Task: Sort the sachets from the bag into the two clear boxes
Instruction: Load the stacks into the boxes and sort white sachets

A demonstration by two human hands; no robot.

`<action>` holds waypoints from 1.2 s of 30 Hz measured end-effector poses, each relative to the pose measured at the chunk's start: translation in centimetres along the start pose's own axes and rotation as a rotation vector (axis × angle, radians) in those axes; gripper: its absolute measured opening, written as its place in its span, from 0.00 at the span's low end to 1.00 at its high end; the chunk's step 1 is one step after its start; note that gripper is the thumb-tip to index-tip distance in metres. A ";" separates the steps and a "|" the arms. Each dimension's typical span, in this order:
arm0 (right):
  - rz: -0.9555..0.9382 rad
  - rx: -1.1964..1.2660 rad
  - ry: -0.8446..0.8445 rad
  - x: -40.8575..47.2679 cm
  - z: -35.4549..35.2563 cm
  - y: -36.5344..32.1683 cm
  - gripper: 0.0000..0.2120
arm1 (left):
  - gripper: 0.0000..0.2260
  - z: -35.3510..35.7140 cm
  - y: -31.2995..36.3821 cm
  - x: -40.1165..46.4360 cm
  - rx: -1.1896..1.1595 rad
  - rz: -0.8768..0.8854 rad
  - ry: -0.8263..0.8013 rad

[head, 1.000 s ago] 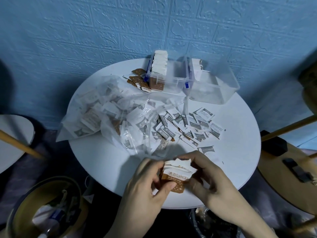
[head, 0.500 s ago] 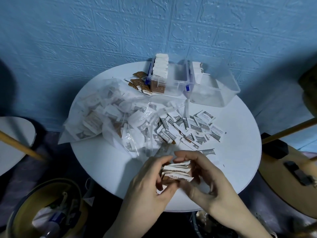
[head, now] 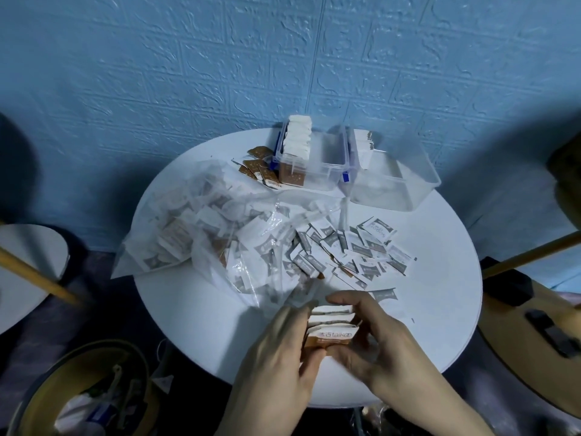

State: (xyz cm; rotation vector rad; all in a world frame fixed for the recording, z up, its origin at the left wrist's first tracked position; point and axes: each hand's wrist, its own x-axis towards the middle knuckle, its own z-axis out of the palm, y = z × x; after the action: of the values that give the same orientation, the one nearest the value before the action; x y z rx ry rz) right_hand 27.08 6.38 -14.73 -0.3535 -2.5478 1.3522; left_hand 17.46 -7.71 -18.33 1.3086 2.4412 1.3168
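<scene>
Both hands hold a small stack of brown-and-white sachets [head: 332,328] above the table's near edge. My left hand [head: 279,363] grips its left side and my right hand [head: 377,344] grips its right side and top. A clear plastic bag [head: 201,228] full of sachets lies on the left of the round white table [head: 440,309]. Grey-and-white sachets [head: 355,250] lie spilled in the middle. At the back stand two clear boxes: the left box [head: 323,162] holds a row of brown sachets, the right box [head: 405,180] a few grey ones.
A few brown sachets [head: 257,168] lie loose left of the left box. A bin [head: 85,391] with rubbish stands on the floor at lower left. A guitar [head: 540,335] leans at the right. A blue brick-pattern wall backs the table.
The stack in my hands has been tipped and squared up; its printed brown face shows again, as one second ago, after being edge-on half a second ago. Both hands stay near the table's front edge.
</scene>
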 end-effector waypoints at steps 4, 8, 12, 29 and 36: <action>-0.021 -0.034 -0.011 -0.1 -0.1 0.2 0.21 | 0.28 0.1 -0.2 -0.2 0.042 0.012 -0.006; -0.049 -0.082 -0.021 -0.2 0.1 0.4 0.16 | 0.36 0.4 0.1 -0.2 0.068 0.027 0.021; -0.082 -0.206 -0.052 -0.5 0.2 0.8 0.16 | 0.32 0.8 0.0 -0.1 0.140 0.030 0.034; -0.070 -0.203 -0.075 0.4 -1.3 0.6 0.16 | 0.14 0.0 0.5 0.4 0.060 -0.028 0.000; -0.195 -0.323 -0.103 1.9 -3.4 -1.5 0.13 | 0.12 -2.1 1.1 1.9 0.079 0.040 0.089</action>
State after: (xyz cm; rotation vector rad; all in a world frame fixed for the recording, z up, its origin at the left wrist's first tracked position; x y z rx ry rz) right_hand 26.21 8.80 -11.40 -0.0867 -2.8029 0.9141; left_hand 16.03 -7.43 -15.65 1.3520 2.5639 1.3288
